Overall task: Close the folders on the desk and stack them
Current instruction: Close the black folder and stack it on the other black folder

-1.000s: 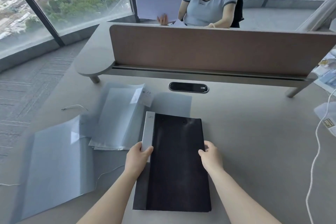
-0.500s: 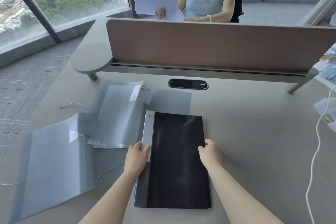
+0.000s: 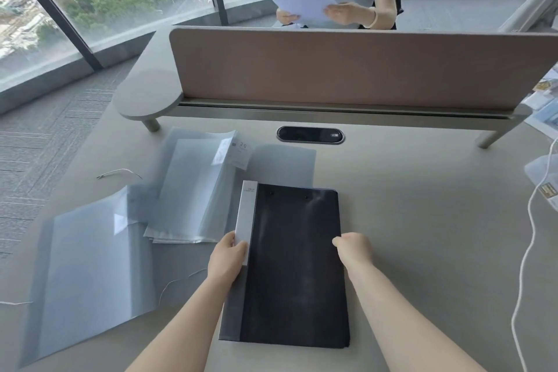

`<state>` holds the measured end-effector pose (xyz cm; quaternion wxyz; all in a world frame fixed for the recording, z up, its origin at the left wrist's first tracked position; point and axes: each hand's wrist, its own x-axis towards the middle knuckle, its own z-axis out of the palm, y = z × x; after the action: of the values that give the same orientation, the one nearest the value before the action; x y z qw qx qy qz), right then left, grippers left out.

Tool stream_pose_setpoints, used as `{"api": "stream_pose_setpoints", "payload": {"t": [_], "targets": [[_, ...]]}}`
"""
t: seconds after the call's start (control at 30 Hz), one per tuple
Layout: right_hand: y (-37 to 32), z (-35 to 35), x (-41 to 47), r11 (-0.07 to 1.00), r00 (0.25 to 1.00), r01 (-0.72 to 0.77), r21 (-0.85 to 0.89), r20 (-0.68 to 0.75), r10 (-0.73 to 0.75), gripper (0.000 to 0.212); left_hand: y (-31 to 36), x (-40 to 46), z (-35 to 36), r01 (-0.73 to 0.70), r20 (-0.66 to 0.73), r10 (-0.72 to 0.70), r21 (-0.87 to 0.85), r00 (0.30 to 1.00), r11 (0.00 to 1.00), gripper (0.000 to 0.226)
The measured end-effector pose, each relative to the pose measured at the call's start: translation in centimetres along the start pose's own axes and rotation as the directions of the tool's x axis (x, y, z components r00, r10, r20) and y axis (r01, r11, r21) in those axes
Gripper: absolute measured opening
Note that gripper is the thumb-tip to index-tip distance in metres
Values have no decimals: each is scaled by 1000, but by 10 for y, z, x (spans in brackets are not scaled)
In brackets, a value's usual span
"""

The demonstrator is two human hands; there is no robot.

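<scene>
A closed black folder (image 3: 294, 263) with a grey spine strip lies flat on the desk in front of me. My left hand (image 3: 227, 257) grips its left spine edge, thumb on top. My right hand (image 3: 354, 251) holds its right edge. An open translucent folder (image 3: 196, 190) with clear sleeves lies spread out beyond and left of it, its right cover partly under the black folder. Another open translucent folder (image 3: 90, 269) lies at the near left, one cover curling up.
A brown divider screen (image 3: 347, 66) on a rail crosses the back of the desk (image 3: 422, 220), with a cable grommet (image 3: 310, 134) before it. A person sits behind holding paper. A white cable (image 3: 527, 251) and papers lie right. Thin wires lie left.
My view has tilted; the black folder has shifted slightly away from me with both hands still on its edges. The person behind has lowered the paper.
</scene>
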<state>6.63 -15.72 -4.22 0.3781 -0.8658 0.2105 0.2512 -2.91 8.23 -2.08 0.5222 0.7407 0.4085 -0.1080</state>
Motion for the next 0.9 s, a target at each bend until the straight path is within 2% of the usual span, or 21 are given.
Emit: {"api": "stream_pose_setpoints", "payload": {"t": [0.17,0.43,0.6,0.83,0.9], "targets": [[21,-25,7,998,997,-48,27,-53,49,41,2,-16,28,8,61,-8,10,998,1000,15],[51,-79,22,997,989,-76,-26,-130,72,38,24,-37,83,-32,129,26,49,991,998,15],[66,-104,32,993,988,-92,-76,-132,82,35,37,-44,109,-60,157,44,100,987,993,17],[74,-123,41,986,986,-63,-153,-165,37,36,45,-53,134,-75,123,57,146,991,986,20],[76,-123,43,990,984,-47,-132,-177,23,26,46,-54,139,-76,112,59,151,992,986,20]]}}
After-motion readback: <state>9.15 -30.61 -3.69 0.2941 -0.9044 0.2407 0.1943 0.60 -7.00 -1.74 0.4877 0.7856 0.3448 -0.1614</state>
